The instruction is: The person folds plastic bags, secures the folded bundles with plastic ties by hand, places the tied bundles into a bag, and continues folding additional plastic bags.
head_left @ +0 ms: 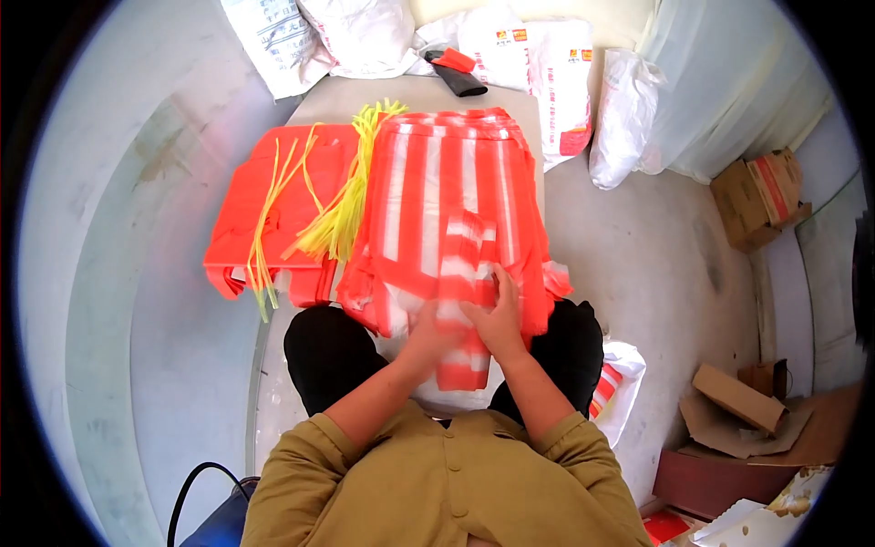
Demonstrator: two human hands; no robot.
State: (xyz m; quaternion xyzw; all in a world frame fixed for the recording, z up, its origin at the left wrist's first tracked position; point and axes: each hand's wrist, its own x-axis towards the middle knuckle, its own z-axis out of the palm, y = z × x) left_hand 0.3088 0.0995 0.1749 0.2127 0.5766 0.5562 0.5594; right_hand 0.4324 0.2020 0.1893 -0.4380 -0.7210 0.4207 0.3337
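A narrow folded red-and-white striped plastic bag (463,260) stands out over a pile of striped bags, its lower end above my lap. My right hand (497,319) grips its right side, thumb across the front and fingers along the edge. At its left side is my left hand (432,335), its fingers smeared by motion, so their hold is unclear. Under both hands lies the broad pile of red-and-white striped plastic bags (410,196), flat on the table. Left of that pile, a bunch of yellow ties (344,214) rests between it and a stack of plain red bags (301,196).
Several loose yellow ties (273,210) lie on the red stack. White printed sacks (561,82) line the back, with a black-and-red item (458,73) before them. A white bag with striped pieces (622,378) stands by my right leg. Cardboard boxes (756,196) are at right.
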